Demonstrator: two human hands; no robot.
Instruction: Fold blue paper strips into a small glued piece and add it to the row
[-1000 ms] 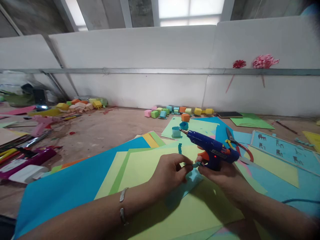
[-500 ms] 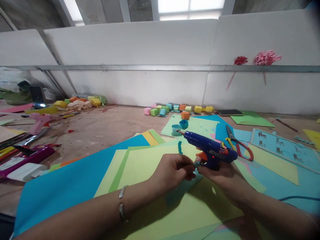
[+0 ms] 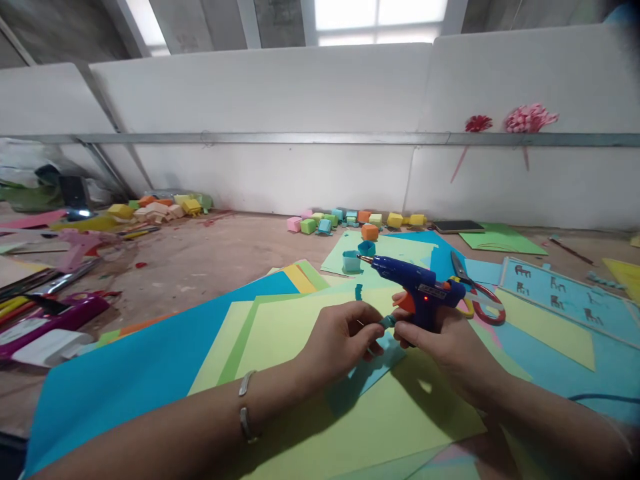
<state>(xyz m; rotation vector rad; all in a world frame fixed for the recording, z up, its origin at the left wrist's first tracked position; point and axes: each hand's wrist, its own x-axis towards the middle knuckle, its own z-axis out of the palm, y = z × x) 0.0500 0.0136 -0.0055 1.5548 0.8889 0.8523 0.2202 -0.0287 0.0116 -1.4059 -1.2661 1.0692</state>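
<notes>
My right hand (image 3: 445,343) grips a blue glue gun (image 3: 417,285) with an orange trigger, its nozzle pointing up and to the left. My left hand (image 3: 340,340) is closed in a pinch on a small teal paper piece (image 3: 386,322), and the right fingertips touch that same piece. Both hands hover over a light blue paper scrap (image 3: 383,357) lying on yellow-green sheets (image 3: 300,320). A short teal strip (image 3: 359,292) stands just beyond the left hand.
Red-handled scissors (image 3: 475,297) lie right of the gun. Two small blue paper boxes (image 3: 357,257) and a row of coloured paper cubes (image 3: 350,221) sit farther back. A big blue sheet (image 3: 140,373) spreads left. Pens and a purple case (image 3: 45,320) lie at far left.
The glue gun has risen slightly and tilted more level. Both hands have drawn closer together around the small teal piece.
</notes>
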